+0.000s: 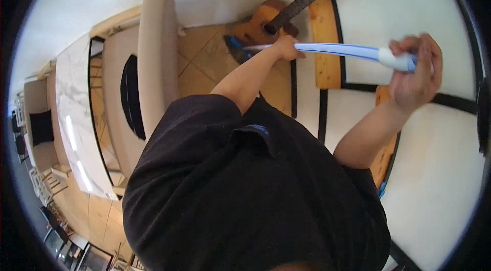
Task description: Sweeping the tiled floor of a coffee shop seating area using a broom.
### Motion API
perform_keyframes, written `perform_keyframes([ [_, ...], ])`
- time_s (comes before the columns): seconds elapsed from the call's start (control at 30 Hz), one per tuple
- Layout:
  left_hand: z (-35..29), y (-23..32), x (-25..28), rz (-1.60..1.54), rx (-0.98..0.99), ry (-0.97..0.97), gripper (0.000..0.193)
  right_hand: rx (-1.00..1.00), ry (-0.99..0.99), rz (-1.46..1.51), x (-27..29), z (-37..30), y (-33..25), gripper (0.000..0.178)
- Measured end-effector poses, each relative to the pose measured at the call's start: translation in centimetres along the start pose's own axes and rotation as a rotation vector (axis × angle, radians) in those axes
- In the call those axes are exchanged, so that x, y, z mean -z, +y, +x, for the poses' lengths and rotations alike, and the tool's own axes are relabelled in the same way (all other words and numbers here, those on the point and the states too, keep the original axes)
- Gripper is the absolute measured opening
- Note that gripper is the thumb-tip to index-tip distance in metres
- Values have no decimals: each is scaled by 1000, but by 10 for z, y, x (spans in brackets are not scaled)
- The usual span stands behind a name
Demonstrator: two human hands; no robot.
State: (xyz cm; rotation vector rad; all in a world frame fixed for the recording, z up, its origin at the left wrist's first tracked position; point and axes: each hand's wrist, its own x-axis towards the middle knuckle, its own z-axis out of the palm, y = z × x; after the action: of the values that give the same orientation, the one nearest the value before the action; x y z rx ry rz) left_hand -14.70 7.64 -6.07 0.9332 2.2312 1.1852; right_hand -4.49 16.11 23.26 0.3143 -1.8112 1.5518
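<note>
A long-handled broom (337,50) with a blue-and-white pole slants across in front of me. My left hand (287,48) is closed around the middle of the pole. At its upper end, my right hand (415,69) has its fingers wrapped around the white grip, slightly blurred. The blue and dark broom head (236,45) is down on the tiled floor (202,59), small and blurred, so its bristles are hard to make out. Just beyond the head and my left hand, an acoustic guitar (258,24) leans in the corner.
A beige padded bench (156,41) stands to the left, with a black cushion (132,97) beside it. Farther left is a marble-look table (76,102). White panels with black frames (404,25) and a wooden ledge (327,61) line the right side.
</note>
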Motion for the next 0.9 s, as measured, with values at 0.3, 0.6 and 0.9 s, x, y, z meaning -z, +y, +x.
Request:
perform_keyframes([
  [0.3, -142, 54, -50, 83, 70, -121, 22, -40, 191, -84, 17, -134, -111, 15],
  [0.6, -185, 46, -69, 189, 101, -174, 23, -87, 309, -66, 0, -170, -128, 14],
  [0.9, -175, 94, -7, 258, 13, -293, 24, -40, -27, 23, 30, -150, -168, 19],
])
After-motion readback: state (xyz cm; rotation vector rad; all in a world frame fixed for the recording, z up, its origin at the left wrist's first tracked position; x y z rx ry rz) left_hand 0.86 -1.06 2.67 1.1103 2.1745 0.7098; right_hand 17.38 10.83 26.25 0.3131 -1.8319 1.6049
